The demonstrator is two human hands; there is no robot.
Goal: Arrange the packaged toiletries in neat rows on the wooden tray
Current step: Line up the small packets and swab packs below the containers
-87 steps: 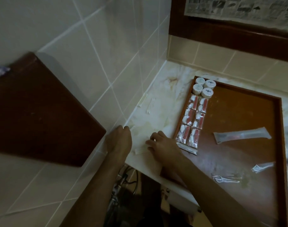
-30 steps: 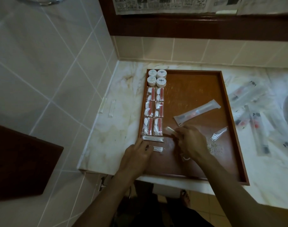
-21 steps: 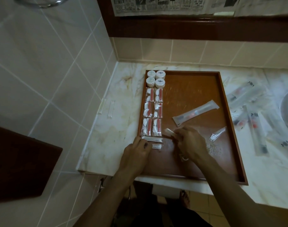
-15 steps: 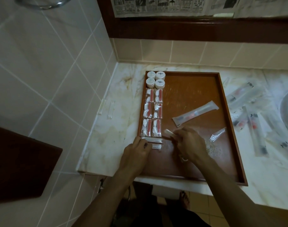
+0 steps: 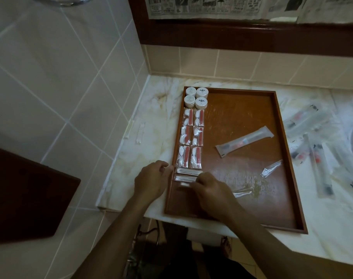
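Wooden tray (image 5: 276, 158) holds one neat left column; loose packets (image 5: 244, 141) remain. Right hand (image 5: 210, 187) pinches a swab packet (image 5: 185, 184); left hand (image 5: 151, 179) loosely curled, empty.

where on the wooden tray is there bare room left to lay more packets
The rectangular wooden tray is bare across its far right part, between the four round white jars and the long clear toothbrush packet. The near right corner is also free. The left column is crowded, and both hands work at its near end.
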